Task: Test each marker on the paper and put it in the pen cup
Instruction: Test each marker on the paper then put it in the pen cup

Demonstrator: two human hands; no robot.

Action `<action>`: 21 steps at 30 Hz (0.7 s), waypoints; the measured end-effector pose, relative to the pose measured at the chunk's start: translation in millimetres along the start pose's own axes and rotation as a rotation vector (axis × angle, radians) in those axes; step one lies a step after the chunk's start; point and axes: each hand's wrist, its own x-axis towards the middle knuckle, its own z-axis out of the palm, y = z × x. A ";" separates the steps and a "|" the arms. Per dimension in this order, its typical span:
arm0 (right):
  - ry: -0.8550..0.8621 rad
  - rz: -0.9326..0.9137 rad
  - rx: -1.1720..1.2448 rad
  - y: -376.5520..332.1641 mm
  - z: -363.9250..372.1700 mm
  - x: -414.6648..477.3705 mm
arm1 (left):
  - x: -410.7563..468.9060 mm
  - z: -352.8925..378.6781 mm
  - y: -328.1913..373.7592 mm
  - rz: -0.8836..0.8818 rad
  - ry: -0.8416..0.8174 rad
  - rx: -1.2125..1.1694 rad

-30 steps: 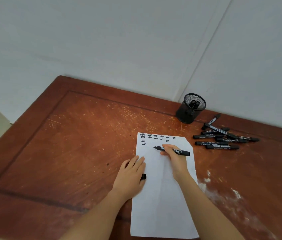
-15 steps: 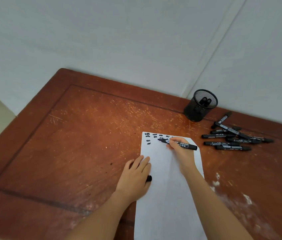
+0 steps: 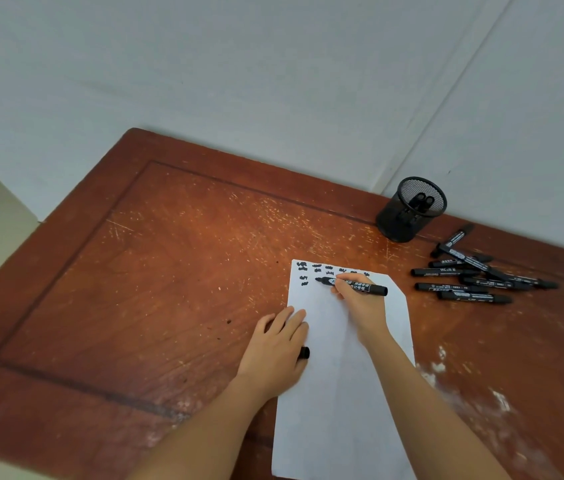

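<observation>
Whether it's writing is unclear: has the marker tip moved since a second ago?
Yes. The marker tip has moved up the paper, toward the marks near its top edge.

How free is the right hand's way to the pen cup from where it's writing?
Probably free: bare table lies between the right hand, gripping the marker, and the pen cup, whose mouth is open.

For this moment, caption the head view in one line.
Right hand tests a marker on the paper; left hand steadies it.
</observation>
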 end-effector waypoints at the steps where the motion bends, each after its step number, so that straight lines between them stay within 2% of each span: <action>1: -0.001 0.004 -0.007 0.2 0.2 0.0 | 0.1 -0.7 -0.1 0.001 -0.008 -0.001; 21: 0.021 0.057 0.008 -2.0 -3.7 -0.7 | -0.6 -1.1 0.1 0.001 -0.022 0.006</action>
